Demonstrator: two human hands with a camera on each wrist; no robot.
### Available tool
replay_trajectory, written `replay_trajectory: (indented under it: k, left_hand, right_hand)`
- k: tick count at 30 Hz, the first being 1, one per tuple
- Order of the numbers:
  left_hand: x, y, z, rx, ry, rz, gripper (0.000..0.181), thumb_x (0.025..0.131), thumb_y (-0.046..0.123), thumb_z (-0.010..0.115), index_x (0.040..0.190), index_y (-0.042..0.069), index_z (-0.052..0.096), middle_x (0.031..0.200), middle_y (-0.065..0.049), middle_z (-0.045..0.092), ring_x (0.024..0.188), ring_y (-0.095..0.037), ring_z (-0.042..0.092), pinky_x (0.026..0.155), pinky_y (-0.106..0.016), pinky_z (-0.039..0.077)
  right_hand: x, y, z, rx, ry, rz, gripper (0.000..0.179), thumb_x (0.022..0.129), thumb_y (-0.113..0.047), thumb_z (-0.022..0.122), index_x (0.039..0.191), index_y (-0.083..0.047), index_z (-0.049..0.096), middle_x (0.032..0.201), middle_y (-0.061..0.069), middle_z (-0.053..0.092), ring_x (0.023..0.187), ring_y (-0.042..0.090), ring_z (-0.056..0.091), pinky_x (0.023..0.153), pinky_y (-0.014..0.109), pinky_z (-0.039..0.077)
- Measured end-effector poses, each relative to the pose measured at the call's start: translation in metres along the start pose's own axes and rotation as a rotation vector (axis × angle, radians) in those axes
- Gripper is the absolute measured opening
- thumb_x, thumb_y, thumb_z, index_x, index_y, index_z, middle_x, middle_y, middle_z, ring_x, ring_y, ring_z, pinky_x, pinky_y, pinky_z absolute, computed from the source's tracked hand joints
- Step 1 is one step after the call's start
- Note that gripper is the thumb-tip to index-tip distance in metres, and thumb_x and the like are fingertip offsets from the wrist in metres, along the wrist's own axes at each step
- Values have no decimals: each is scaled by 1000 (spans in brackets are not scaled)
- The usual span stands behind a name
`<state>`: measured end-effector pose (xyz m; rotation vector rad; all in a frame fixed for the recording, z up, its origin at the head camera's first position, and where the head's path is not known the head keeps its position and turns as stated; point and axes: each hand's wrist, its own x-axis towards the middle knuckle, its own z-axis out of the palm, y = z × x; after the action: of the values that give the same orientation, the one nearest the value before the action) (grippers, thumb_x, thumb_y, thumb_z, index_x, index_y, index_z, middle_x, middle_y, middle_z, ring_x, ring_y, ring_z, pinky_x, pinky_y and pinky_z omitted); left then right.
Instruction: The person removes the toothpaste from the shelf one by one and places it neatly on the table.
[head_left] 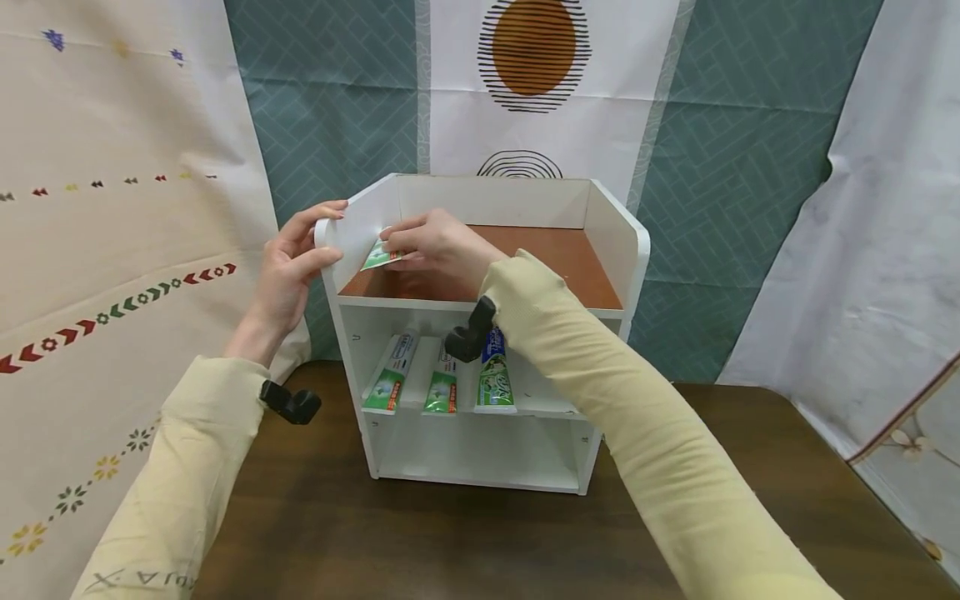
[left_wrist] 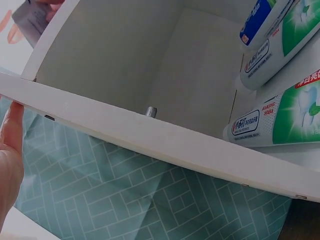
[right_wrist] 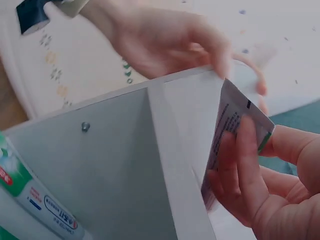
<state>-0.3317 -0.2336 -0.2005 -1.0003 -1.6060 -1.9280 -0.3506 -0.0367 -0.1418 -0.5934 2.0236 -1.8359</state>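
Observation:
My right hand (head_left: 442,250) holds a green and white toothpaste tube (head_left: 381,257) over the top compartment of a small white shelf unit (head_left: 491,202), near its left wall. In the right wrist view, the fingers lie along the printed back of the tube (right_wrist: 239,101), its flat crimped end upward. My left hand (head_left: 283,271) grips the front edge of the left side panel (head_left: 358,225), thumb on one side and fingers on the other. On the middle shelf lie two green and white tubes (head_left: 390,379) and a blue and green tube (head_left: 495,379), crimped ends forward.
The unit stands on a dark wooden table (head_left: 450,542), its bottom compartment (head_left: 476,450) facing me. Behind hangs a teal and white patterned cloth (head_left: 337,125). Pale curtains (head_left: 112,208) hang at the left and right.

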Motion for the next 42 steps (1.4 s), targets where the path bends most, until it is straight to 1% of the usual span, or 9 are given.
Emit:
replay_trajectory:
  k: [2,6,12,18,20,24,27,34,42]
  left_hand:
    - [0,-1,1,-2,-1,-1,36,81,-10,51,111,8,62,129,-10,46,108,-29,42,75,-30,43]
    - [1,-3,2,8,-2,-2,36,81,-9,52,111,8,62,129,-11,46,109,-29,42,76,-30,43]
    - [2,-4,1,-3,4,6,35,81,-10,52,111,6,62,129,-12,46,108,-29,43,74,-29,44]
    - [3,-1,1,-7,-3,6,35,81,-10,52,111,5,61,129,-12,45,108,-29,43,74,-28,45]
    - [3,0,1,-13,-3,1,34,81,-10,52,111,5,61,129,-12,45,108,-29,42,74,-28,44]
    - [2,1,1,-9,7,-7,34,81,-9,53,111,6,62,129,-11,46,108,-29,43,74,-28,44]
    - [1,0,1,0,11,-9,34,82,-9,53,111,6,62,129,-12,46,108,-29,43,74,-29,44]
    - [0,0,1,-4,3,-2,34,81,-9,53,111,5,62,129,-12,46,107,-28,44,74,-29,45]
    - [1,-2,-1,21,16,1,33,82,-8,53,111,6,61,129,-12,46,108,-29,43,75,-28,45]
  right_hand:
    - [-2,0,-7,68,-16,0,32,87,2,55,118,10,52,107,16,54,82,21,55,78,30,46]
    - [-9,-1,-20,143,-21,26,36,86,3,56,122,6,52,111,16,51,83,23,55,86,34,42]
    - [-27,-9,-35,138,-15,19,40,86,4,56,125,-2,53,114,15,51,82,21,56,91,38,37]
    - [-51,-20,-49,138,12,-22,40,87,7,52,126,-3,52,117,15,51,86,22,56,84,35,43]
    - [-58,-23,-54,115,31,-34,40,87,6,52,126,-3,53,118,14,50,87,23,56,81,33,45]
    - [-69,-28,-64,78,52,-41,40,87,4,53,127,-4,52,121,13,48,92,24,55,84,35,43]
    - [-76,-30,-73,66,72,-38,40,87,4,53,127,-5,52,123,12,46,93,24,54,83,34,44]
    - [-97,-40,-100,80,129,-38,43,87,4,53,130,-4,49,124,12,42,86,21,55,68,26,48]
    - [-123,-50,-133,142,190,-58,51,83,3,60,131,-5,47,125,12,37,89,21,54,73,28,48]
